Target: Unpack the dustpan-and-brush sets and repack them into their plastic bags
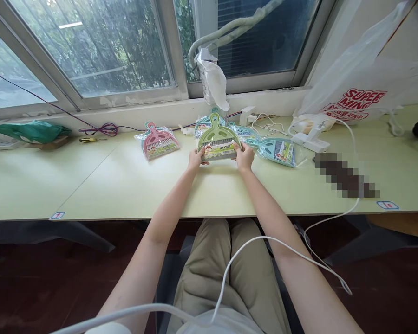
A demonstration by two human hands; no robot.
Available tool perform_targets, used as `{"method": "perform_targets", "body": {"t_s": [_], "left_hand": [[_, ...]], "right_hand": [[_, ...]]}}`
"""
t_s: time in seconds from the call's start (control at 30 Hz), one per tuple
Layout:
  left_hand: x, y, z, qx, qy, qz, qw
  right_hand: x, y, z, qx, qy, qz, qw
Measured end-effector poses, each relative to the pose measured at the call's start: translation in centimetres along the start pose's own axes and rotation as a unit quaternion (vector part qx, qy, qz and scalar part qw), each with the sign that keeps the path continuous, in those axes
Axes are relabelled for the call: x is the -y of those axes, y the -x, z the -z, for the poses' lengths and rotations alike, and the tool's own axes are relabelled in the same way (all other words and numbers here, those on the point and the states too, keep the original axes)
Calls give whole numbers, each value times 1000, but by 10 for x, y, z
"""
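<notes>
Between my two hands is a green mini dustpan and brush set (218, 139) in clear wrapping, its handle pointing toward the window. My left hand (196, 158) grips its lower left corner, and my right hand (244, 157) grips the lower right one. To the left on the table lies a wrapped pink dustpan set (158, 141). Close by on the right is a blue-green dustpan set (277, 149), also in clear plastic. More blue sets lie partly hidden behind the green one.
On the pale green table (142, 190), a white power strip (310, 141) and a white plastic bag (355, 88) stand right. A white cable (257, 239) hangs across my lap and right arm. Far left are a green bag (35, 131) and a yellow-handled tool (88, 139).
</notes>
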State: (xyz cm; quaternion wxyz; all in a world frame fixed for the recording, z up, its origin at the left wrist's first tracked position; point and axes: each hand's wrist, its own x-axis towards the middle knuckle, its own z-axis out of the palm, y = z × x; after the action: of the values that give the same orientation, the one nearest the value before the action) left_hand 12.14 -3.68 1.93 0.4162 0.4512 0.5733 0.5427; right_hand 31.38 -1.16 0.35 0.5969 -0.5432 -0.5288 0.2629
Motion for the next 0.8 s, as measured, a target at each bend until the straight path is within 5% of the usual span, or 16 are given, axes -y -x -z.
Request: {"method": "perform_targets", "body": {"t_s": [0.3,0.5,0.63,0.8], "left_hand": [[-1,2,-3,18,-16,-15,1000],[0,-5,2,-20,3,16,1000],[-3,-20,33,-132,10,33,991],[-5,-21,109,-340,-86,20,936]], "right_hand": [[-1,2,2,-30,25,-8,999],[2,3,-2,34,-16,19,999],[4,1,-7,92,-73,-26,993],[-4,1,-13,73,-68,-80,992]]}}
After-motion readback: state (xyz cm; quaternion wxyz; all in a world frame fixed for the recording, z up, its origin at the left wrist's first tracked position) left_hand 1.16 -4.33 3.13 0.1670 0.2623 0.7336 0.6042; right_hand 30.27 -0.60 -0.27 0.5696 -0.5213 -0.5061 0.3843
